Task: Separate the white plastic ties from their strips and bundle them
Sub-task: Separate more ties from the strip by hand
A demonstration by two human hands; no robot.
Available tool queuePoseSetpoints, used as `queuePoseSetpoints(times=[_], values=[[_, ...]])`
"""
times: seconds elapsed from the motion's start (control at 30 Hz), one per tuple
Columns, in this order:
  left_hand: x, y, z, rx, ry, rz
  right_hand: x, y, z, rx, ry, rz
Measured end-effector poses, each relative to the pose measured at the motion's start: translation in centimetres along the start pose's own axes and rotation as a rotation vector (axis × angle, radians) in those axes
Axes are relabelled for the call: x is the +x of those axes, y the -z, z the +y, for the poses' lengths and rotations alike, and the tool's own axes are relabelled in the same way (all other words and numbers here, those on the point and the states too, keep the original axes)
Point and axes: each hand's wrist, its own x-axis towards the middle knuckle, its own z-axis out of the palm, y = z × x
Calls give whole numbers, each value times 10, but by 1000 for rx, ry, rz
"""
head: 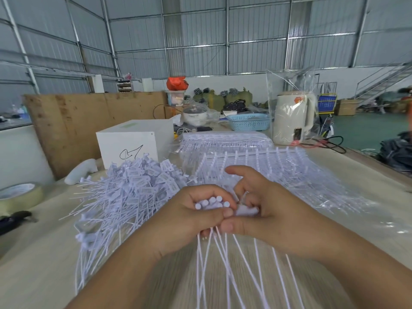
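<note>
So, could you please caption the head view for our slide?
Left hand grips a bundle of white ties while right hand pinches another.

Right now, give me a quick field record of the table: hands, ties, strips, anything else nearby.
left hand: grips a bunch of ties, heads up, tails trailing toward the camera
right hand: fingers pinch a white piece beside the bunch
loose tie pile: left of the hands
unseparated strips: behind the hands, on clear plastic
tape roll: far left edge
white box: behind the pile
kettle: back right, bagged
</note>
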Motion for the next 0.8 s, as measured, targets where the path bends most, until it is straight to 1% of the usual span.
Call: queuePoseSetpoints(times=[0.07, 0.13, 0.2, 0.3, 0.33, 0.37, 0.43, 0.47, 0.5, 0.53, 0.57, 0.63, 0.7, 0.77, 0.8], values=[[0, 3, 2, -2, -18, 81, 0, 11, 0, -39, -95, -75], [0, 4, 2, -21, -16, 138, -1, 19, 0, 0, -123, -137], [0, 3, 2, -27, -23, 186, -1, 22, 0, 61, -121, -109], [2, -2, 2, -55, -68, 289, 1, 14, -4, 109, -102, 22], [2, -4, 2, -66, -87, 330, 3, 10, -6, 129, -98, 93], [3, -5, 2, -78, -107, 374, 6, 7, -6, 153, -84, 198], [3, -4, 2, -104, -139, 469, 8, 14, -5, 200, -86, 467], [3, -2, 2, -127, -143, 515, 7, 21, -5, 217, -88, 553], [3, 1, 3, -147, -140, 540, 6, 28, -4, 229, -79, 556], [3, 3, 3, -156, -129, 534, 4, 32, -6, 241, -71, 505], [3, 5, 4, -145, -112, 501, 2, 34, -6, 241, -51, 405], [2, 3, 3, -92, -78, 394, 0, 30, -7, 238, -38, 165], [2, -1, 3, -63, -64, 295, 0, 19, -4, 221, -28, -11], [2, -4, 2, -93, -42, 220, 2, 10, -1, 200, 1, -60], [1, -3, 3, -106, -39, 183, 1, 6, -1, 204, 4, -49]])
